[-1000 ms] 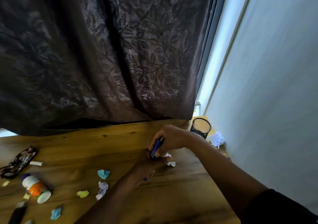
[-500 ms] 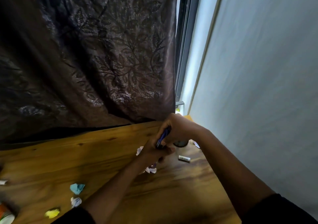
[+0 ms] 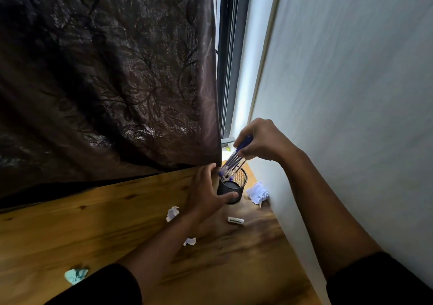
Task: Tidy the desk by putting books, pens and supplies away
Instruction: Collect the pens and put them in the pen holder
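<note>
The right hand (image 3: 262,140) pinched a bundle of pens (image 3: 234,161) near their upper ends, fingers curled round them. The pens had clear barrels and blue caps and slanted down to the left, their lower tips at the mouth of the black mesh pen cup (image 3: 232,185) just below the fingers. The left hand (image 3: 206,194) cupped that cup, thumb curled across its front wall and fingers behind its left side. The cup stood on the wooden desk (image 3: 93,222) in the far corner. Just right of it lay a crumpled white paper (image 3: 257,192); nearer the wrist lay a small white eraser (image 3: 236,220).
</note>
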A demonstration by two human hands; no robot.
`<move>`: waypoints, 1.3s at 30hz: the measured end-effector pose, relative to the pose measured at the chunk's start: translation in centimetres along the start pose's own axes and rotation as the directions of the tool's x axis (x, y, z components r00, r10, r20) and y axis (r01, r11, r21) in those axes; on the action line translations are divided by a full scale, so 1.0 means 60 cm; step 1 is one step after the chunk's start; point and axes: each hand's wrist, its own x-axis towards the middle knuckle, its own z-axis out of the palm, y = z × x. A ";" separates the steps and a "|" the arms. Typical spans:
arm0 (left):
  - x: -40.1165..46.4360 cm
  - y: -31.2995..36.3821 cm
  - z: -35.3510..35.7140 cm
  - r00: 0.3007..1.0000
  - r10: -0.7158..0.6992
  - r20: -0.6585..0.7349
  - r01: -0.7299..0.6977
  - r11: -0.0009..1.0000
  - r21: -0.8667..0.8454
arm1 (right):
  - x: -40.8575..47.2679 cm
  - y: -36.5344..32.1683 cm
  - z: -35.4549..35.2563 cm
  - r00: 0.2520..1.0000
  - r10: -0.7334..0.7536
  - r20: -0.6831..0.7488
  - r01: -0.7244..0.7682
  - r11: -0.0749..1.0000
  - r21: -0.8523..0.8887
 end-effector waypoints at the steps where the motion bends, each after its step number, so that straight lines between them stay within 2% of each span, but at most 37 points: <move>1: 0.008 0.001 0.004 0.999 -0.020 0.050 0.019 0.999 0.029 | 0.000 0.002 0.001 1.000 0.015 -0.007 -0.015 1.000 -0.005; 4: 0.029 0.009 0.018 0.989 -0.052 0.139 0.047 0.998 0.041 | 0.001 0.014 0.018 0.998 0.054 -0.025 -0.055 0.997 -0.062; 8: 0.049 0.000 0.041 0.990 -0.028 0.137 0.028 1.000 0.000 | 0.014 0.038 0.056 0.994 0.112 -0.022 -0.114 0.983 -0.147; 13: 0.047 0.005 0.048 0.996 0.001 0.087 0.000 1.000 -0.013 | 0.021 0.047 0.103 0.996 0.086 0.030 -0.077 0.970 -0.230; 18: 0.046 0.001 0.049 0.997 -0.016 0.080 0.016 1.000 -0.001 | 0.030 0.052 0.138 0.992 0.104 0.073 -0.085 0.970 -0.229; 29: 0.044 0.015 0.042 0.988 -0.079 0.131 0.084 0.996 -0.034 | 0.022 0.040 0.129 0.993 0.068 0.101 -0.035 0.954 -0.299; 33: 0.061 -0.019 0.056 0.979 -0.094 0.180 0.104 0.993 -0.050 | 0.015 0.032 0.109 0.996 0.064 0.054 -0.040 0.926 -0.375; 39: 0.015 0.010 0.005 0.969 -0.151 0.196 0.152 0.988 0.009 | -0.005 0.016 0.081 0.996 -0.028 -0.088 -0.014 0.896 -0.443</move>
